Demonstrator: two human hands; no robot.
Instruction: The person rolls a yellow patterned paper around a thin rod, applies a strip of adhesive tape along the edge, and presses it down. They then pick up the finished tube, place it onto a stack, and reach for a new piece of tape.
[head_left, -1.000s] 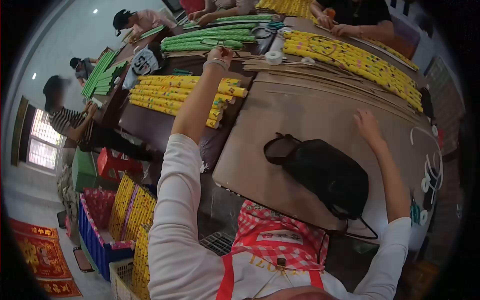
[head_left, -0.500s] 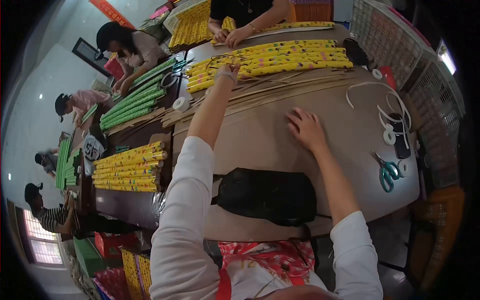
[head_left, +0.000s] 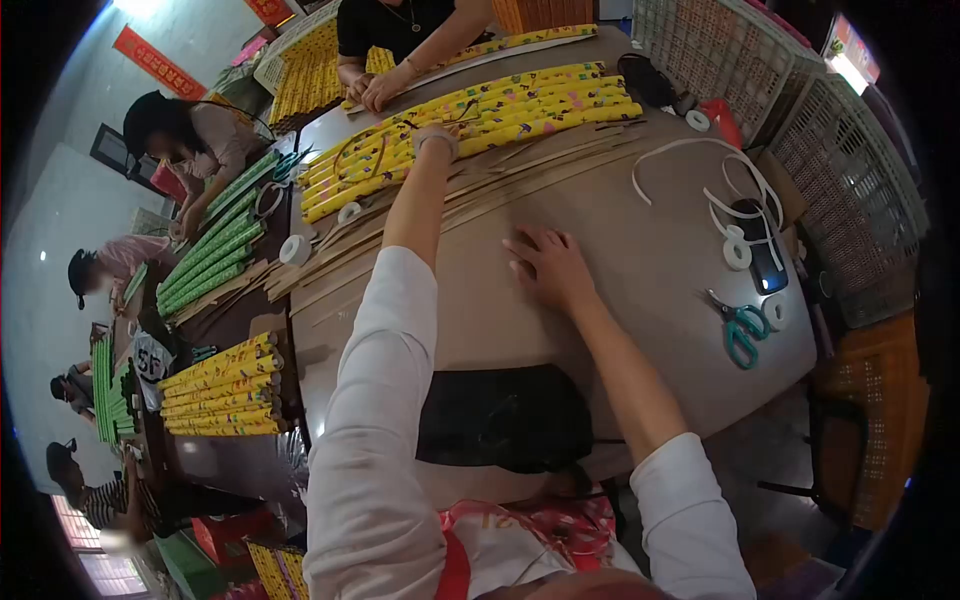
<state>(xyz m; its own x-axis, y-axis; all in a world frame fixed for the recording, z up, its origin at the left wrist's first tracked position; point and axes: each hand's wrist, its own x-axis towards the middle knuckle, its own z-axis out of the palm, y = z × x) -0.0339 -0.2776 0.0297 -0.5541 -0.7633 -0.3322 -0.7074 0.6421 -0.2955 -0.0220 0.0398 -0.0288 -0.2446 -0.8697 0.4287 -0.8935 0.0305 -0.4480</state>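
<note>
My left hand [head_left: 436, 143] is stretched across the table to the near edge of a row of yellow patterned rolls [head_left: 520, 115]. Its fingers look curled beside thin dark strips on the rolls, but what they hold is hidden. On the bare tabletop [head_left: 450, 300], my right hand [head_left: 552, 268] rests palm down with fingers spread, holding nothing. Long flat brown strips [head_left: 500, 185] lie between the two hands. A black pouch [head_left: 505, 418] sits close to my body, partly behind my left sleeve.
At the right lie teal-handled scissors [head_left: 742, 335], white tape rolls [head_left: 737, 252], a phone [head_left: 762, 262] and a curling white strip [head_left: 690, 148]. Green rolls [head_left: 215, 250] and stacked yellow rolls [head_left: 222, 390] are at the left. A co-worker's hands [head_left: 380, 90] work opposite; crates [head_left: 850, 170] stand right.
The view has swung, so the table appears farther left. My left hand has moved rightward along the yellow rolls. My right hand stays spread on the table. The phone's screen now shows a light.
</note>
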